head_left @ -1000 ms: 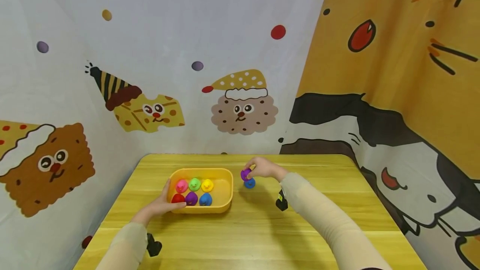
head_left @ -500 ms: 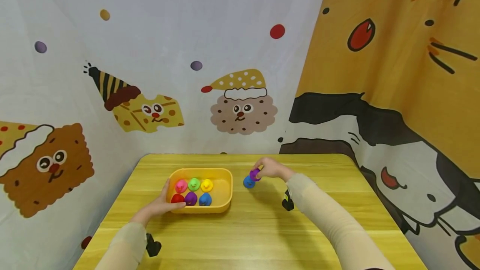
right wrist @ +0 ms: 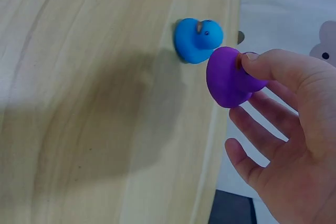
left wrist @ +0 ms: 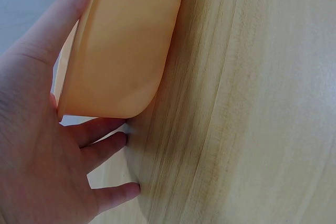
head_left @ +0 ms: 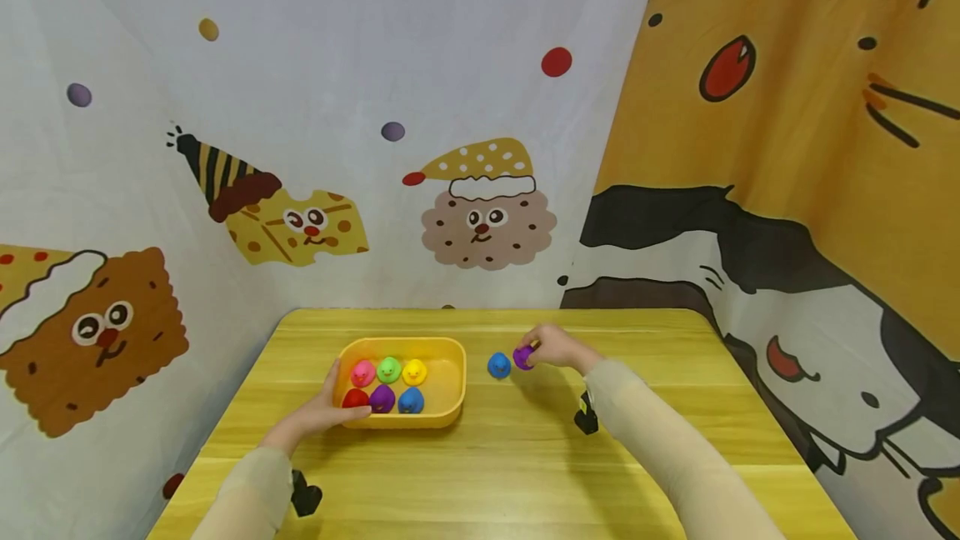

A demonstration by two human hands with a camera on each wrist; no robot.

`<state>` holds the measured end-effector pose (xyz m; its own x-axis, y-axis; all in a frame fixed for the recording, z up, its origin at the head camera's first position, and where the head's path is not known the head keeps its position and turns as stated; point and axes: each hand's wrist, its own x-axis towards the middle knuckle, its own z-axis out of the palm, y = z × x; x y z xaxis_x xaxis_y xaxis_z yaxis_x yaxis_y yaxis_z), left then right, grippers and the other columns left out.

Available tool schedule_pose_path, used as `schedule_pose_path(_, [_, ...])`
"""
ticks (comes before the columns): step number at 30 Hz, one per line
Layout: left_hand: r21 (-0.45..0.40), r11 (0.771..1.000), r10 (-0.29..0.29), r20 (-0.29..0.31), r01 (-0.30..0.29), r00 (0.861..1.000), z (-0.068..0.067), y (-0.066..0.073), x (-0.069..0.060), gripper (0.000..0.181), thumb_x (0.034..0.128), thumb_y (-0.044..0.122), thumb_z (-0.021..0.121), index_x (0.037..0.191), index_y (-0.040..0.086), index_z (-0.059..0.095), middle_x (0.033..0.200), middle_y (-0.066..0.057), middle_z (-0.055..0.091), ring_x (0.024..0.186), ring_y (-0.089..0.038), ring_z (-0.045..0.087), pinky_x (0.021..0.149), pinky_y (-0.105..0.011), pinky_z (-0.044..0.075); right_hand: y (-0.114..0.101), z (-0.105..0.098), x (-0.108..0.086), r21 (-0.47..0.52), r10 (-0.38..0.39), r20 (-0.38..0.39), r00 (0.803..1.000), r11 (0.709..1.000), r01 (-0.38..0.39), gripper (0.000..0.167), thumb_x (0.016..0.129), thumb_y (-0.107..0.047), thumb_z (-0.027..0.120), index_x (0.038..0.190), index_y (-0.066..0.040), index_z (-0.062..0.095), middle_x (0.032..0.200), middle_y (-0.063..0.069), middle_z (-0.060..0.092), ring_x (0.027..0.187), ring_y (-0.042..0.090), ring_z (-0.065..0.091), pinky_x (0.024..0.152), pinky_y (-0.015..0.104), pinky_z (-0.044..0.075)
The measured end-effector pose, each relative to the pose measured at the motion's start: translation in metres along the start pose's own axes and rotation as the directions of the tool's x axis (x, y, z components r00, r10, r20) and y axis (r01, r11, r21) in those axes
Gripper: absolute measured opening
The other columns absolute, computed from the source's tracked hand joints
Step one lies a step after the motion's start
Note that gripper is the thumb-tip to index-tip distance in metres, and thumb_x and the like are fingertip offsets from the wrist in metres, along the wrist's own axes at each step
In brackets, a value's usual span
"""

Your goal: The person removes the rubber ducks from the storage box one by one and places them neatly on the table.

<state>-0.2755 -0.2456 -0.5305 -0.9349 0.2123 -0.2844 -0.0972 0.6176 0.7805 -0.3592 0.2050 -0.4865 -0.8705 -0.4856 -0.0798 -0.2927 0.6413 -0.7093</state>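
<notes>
So, blue duck (head_left: 498, 366) out, six ducks (head_left: 388, 369) left in tray (head_left: 444, 383). Your right hand (head_left: 558, 347) pinches purple duck (right wrist: 227, 78); spread left hand (head_left: 318, 413) touches tray.

Purple duck (right wrist: 224, 80), blue duck (right wrist: 190, 43), orange-yellow tray (head_left: 412, 421), wood-grained yellow table (head_left: 472, 482), cream sleeves (head_left: 660, 436)

You have one yellow tray (head_left: 444, 382) on one worktop (head_left: 450, 482). Inside the tray you have six toy ducks: one pink duck (head_left: 363, 372), one green duck (head_left: 388, 370), one yellow duck (head_left: 414, 372), one red duck (head_left: 356, 397), one purple duck (head_left: 382, 399) and one blue duck (head_left: 411, 400). Right of the tray you have two more: a second blue duck (head_left: 499, 366) and a second purple duck (head_left: 522, 358). Your total is eight, in six colours: blue and purple twice, four colours once. Your hands number two: one left hand (head_left: 318, 413) at the tray's left end, one right hand (head_left: 555, 347) to its right.
</notes>
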Motion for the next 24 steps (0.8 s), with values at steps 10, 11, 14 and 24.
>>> schedule_pose_path(10, [-0.016,1.000,-0.004,-0.009,0.004,1.000,0.000,0.002,-0.002,0.121,0.0847,0.043,0.072,0.149,0.004,-0.023,0.154,-0.035,-0.007,0.136,-0.059,0.006,0.105,-0.070,0.008,0.019,0.009,0.000,-0.035,-0.025,-0.067,0.997,0.999,0.022,0.028,0.073,0.008,0.069,0.101,0.007,0.070,0.102,0.016,0.069,0.090,0.023,0.064,0.077,0.033,0.055])
schedule_pose_path(11, [-0.023,1.000,-0.014,-0.007,0.013,1.000,0.000,0.001,-0.001,0.122,0.0841,0.044,0.073,0.149,0.006,-0.024,0.154,-0.034,-0.008,0.136,-0.058,0.006,0.106,-0.070,0.008,0.020,0.010,0.001,-0.037,-0.024,-0.072,0.997,0.999,0.021,0.027,0.073,0.008,0.069,0.100,0.007,0.070,0.101,0.016,0.069,0.089,0.023,0.064,0.077,0.033,0.055])
schedule_pose_path(14, [-0.039,0.999,-0.027,-0.003,0.027,1.000,0.000,-0.003,0.002,0.123,0.0830,0.044,0.073,0.150,0.008,-0.024,0.155,-0.031,-0.010,0.138,-0.056,0.004,0.107,-0.068,0.006,0.026,0.013,0.003,-0.023,-0.012,-0.079,0.997,1.000,0.010,0.027,0.072,0.009,0.069,0.099,0.008,0.070,0.099,0.016,0.069,0.088,0.022,0.063,0.076,0.032,0.055])
schedule_pose_path(24, [-0.038,0.999,0.032,-0.012,-0.033,0.999,0.001,-0.003,-0.001,0.126,0.0813,0.048,0.074,0.149,0.009,-0.024,0.153,-0.036,-0.008,0.134,-0.060,0.006,0.104,-0.072,0.008,0.033,0.020,0.004,-0.004,0.035,-0.079,0.996,0.999,-0.035,0.028,0.073,0.010,0.068,0.101,0.007,0.070,0.102,0.016,0.068,0.090,0.023,0.063,0.076,0.033,0.056])
